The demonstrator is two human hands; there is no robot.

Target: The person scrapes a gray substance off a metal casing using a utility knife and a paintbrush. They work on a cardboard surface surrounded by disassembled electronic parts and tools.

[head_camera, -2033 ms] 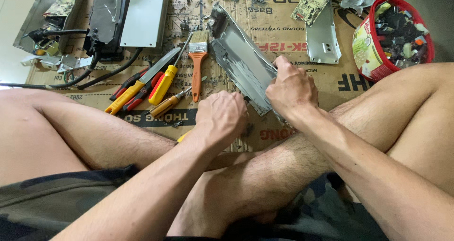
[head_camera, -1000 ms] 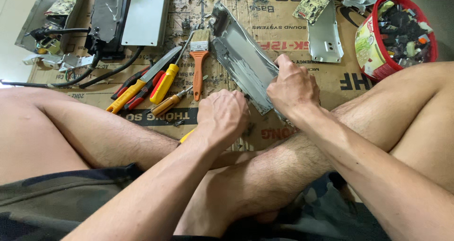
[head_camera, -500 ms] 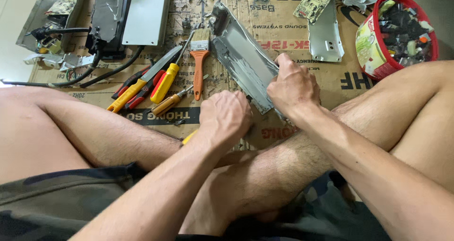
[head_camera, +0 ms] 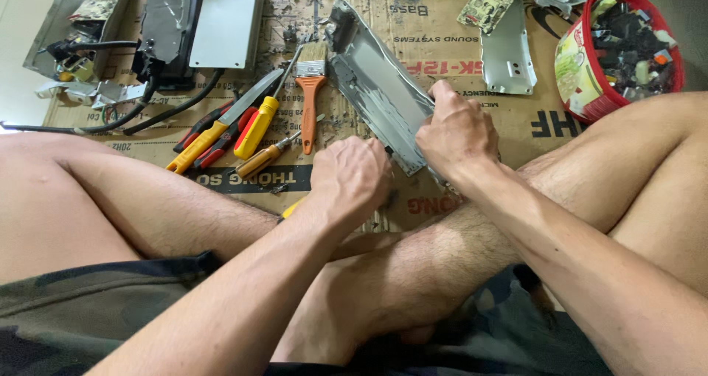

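We are gripping a long grey metal panel (head_camera: 380, 96) with our right hand (head_camera: 453, 136), fingers wrapped over its near end. Our left hand (head_camera: 352, 175) is closing in a fist around a tool with a yellow handle (head_camera: 289, 211); only a bit of the handle is showing, so we cannot tell what kind of tool it is. The panel is lying slanted on the cardboard sheet (head_camera: 472, 44) in front of our crossed legs.

The panel is looking thin, stiff and light, and its cut edges are probably sharp. We think the safest place for holding it is the flat part near the end, where our right hand is sitting now. The grey smears on it may be making it a little slippery.

Around us, going from big to small: opened metal cases with black cables (head_camera: 158, 33) are lying at the far left. A red bowl (head_camera: 590, 99) full of small parts is sitting at the right, well apart from the panel. A flat silver plate (head_camera: 507, 55) is lying near it. A paintbrush with an orange handle (head_camera: 310, 88) is lying just beside the panel. Yellow and red screwdrivers (head_camera: 236, 129) are resting to the left. Tiny scraps are scattered over the cardboard. Our own knees are crowding the space on both sides.
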